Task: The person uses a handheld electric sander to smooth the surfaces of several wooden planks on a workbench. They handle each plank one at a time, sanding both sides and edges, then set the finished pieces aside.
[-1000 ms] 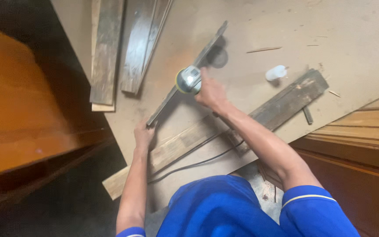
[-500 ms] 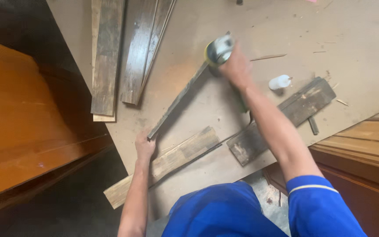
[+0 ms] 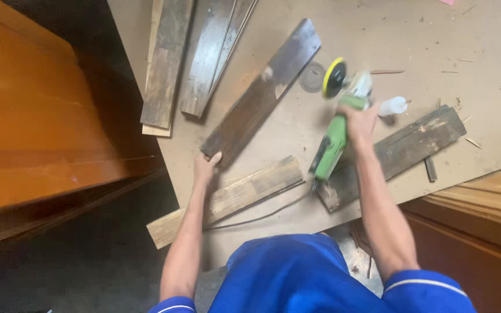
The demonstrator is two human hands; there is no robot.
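My left hand (image 3: 206,166) grips the near end of a dark wooden plank (image 3: 262,93) that lies flat on the brown board worktop (image 3: 378,35), running diagonally up to the right. My right hand (image 3: 359,120) holds a green angle grinder (image 3: 337,124) with a yellow-rimmed disc (image 3: 334,77), lifted clear to the right of the plank. Its black cord (image 3: 262,215) trails back toward my body.
Several dark planks (image 3: 204,58) lie stacked at the upper left. A light plank (image 3: 233,197) and a dark plank (image 3: 401,153) lie near the front edge. A small white bottle (image 3: 394,106) and a round grey disc (image 3: 311,77) sit nearby. Orange wooden furniture (image 3: 36,133) stands left.
The plank, held on edge earlier, now lies flat on its face. My right hand has pulled the grinder off the plank and over to the right.
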